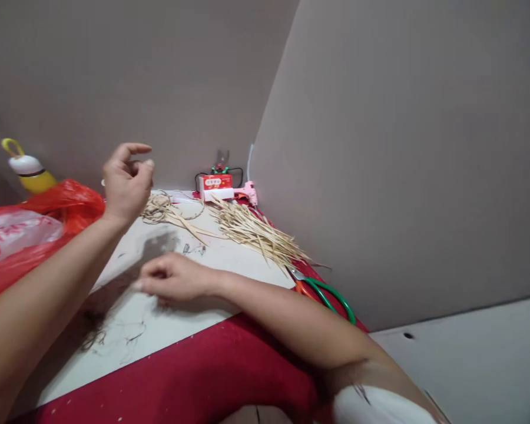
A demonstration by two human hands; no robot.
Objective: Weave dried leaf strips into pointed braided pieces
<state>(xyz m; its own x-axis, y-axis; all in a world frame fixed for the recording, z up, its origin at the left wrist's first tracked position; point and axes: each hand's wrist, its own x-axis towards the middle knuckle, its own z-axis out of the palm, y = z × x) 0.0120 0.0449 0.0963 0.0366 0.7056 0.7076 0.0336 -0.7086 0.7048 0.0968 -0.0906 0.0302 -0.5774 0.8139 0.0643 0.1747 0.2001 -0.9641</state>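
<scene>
Head view: my left hand (128, 181) is raised above the white board (265, 269), wrist up and forearm slanting in from the lower left. Its fingers are curled inward, with the index finger bent over the thumb and a small gap showing between their tips; I can't tell whether anything thin sits in that hand. My right hand (175, 277) is lower, close over the board, its forearm reaching in from the lower right. Its fingers are folded closed, the thumb and index finger drawn together toward the left; blur keeps me from telling if they pinch anything.

The coil of twine (156, 207) lies at the far side of the board, just beyond my left wrist in this view. To the right of it, the bundle of pale straw strips (256, 231) spreads slantwise toward the green-handled scissors (331, 295). Loose dark strands (95, 338) lie on the near left part of the board. Behind the straw stand a red box (215, 182) and a pink glue gun (249, 193), and a red plastic bag (77, 200) sits left of my raised hand.
</scene>
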